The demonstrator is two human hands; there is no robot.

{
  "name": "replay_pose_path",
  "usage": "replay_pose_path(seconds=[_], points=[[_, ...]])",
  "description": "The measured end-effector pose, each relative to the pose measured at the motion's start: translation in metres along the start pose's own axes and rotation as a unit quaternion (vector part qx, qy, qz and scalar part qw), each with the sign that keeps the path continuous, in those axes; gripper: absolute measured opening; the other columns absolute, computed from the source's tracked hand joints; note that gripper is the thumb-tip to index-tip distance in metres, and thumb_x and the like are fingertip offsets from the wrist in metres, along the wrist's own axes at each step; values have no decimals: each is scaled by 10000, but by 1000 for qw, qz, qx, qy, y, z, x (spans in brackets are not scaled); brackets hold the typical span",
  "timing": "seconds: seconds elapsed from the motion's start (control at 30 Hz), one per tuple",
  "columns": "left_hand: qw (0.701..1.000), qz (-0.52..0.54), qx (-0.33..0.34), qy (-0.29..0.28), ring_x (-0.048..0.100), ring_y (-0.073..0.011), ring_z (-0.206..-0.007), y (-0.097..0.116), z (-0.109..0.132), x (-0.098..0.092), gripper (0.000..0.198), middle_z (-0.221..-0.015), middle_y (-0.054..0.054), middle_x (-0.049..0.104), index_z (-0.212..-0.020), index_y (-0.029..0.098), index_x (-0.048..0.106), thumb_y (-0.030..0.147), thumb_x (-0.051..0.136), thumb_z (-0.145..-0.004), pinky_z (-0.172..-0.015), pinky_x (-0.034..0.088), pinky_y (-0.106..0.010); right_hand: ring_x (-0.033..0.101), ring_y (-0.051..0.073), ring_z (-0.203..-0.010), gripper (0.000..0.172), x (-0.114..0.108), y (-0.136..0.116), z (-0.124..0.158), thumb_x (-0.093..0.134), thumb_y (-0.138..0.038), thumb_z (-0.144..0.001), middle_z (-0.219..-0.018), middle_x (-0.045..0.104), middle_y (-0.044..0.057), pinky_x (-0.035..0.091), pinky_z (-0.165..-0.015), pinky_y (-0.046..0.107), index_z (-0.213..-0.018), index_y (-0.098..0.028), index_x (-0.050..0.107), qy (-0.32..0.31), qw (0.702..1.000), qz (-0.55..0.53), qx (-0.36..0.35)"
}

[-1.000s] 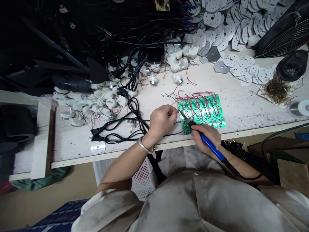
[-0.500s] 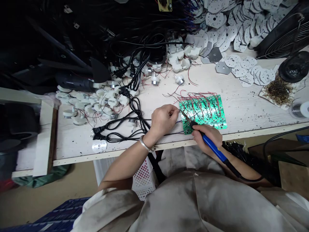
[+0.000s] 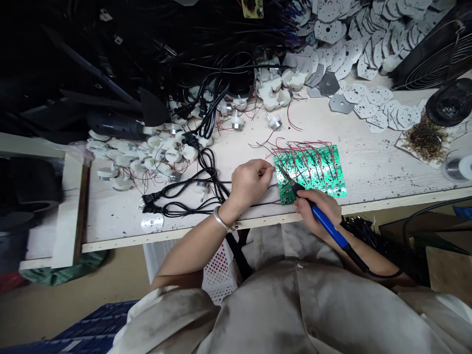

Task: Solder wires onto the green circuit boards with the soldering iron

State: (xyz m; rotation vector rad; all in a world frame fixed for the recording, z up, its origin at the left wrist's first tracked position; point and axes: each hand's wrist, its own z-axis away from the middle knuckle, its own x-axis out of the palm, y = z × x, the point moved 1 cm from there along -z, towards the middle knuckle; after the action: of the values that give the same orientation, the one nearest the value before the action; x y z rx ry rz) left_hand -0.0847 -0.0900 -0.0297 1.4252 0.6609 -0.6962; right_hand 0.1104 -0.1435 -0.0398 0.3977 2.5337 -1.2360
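My right hand (image 3: pixel 319 210) is closed round the blue handle of a soldering iron (image 3: pixel 328 227). The iron's tip reaches over the left part of a green circuit board panel (image 3: pixel 334 169), where red and black wires stand up from the board. My left hand (image 3: pixel 250 182) is pinched at the panel's left edge, and what its fingertips hold is too small to make out, perhaps a wire end. Black power cords (image 3: pixel 191 212) run beneath and beside the left hand, and thin leads reach the panel's lower left corner.
White motor-like parts (image 3: pixel 162 152) with thin red wires lie at left and back. Pale perforated plates (image 3: pixel 372 101) are heaped at back right. A black fan (image 3: pixel 435 59), a dirty sponge pad (image 3: pixel 424 140) and a solder spool (image 3: pixel 462 167) stand at right. The table's front edge (image 3: pixel 387 201) is close to my body.
The soldering iron and my right hand have shifted slightly right, its tip moving away from the left fingertips and further over the board. My left hand stays almost in place.
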Motion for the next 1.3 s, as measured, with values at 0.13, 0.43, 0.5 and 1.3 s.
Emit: replay_pose_path(seconds=[0.13, 0.43, 0.5, 1.3], points=[[1000, 18, -1, 9, 606, -142, -625, -1, 0, 2, 142, -723, -20, 715, -801, 183, 718, 238, 596, -848, -610, 448, -258, 697, 145, -579, 233, 1, -1, -3, 594, -123, -904, -726, 741, -14, 586, -596, 270, -1111, -224, 630, -7, 1000, 18, -13], [993, 44, 99, 54, 611, -137, -718, -7, -2, 6, 114, -800, -27, 678, -815, 182, 647, 215, 570, -893, -659, 487, -253, 729, 176, -733, 251, 0, 2, -3, 580, -155, -926, -849, 762, 18, 623, -776, 345, -1161, -238, 614, 14, 999, 39, -36], [986, 39, 150, 61, 646, -161, -883, -5, -4, 3, 104, -943, -61, 687, -817, 182, 627, 190, 562, -897, -769, 533, -281, 739, 198, -866, 269, 1, 4, -6, 582, -181, -938, -949, 765, 37, 600, -936, 405, -1200, -241, 602, 6, 997, 68, -38], [964, 122, 233, -27, 691, -179, -1003, -11, -19, -4, 95, -1098, -100, 709, -749, 160, 623, 111, 593, -825, -876, 575, -336, 609, 151, -540, 315, -4, 0, -3, 569, -143, -890, -751, 735, -16, 532, -667, 339, -1194, -224, 593, 4, 995, 45, -88]])
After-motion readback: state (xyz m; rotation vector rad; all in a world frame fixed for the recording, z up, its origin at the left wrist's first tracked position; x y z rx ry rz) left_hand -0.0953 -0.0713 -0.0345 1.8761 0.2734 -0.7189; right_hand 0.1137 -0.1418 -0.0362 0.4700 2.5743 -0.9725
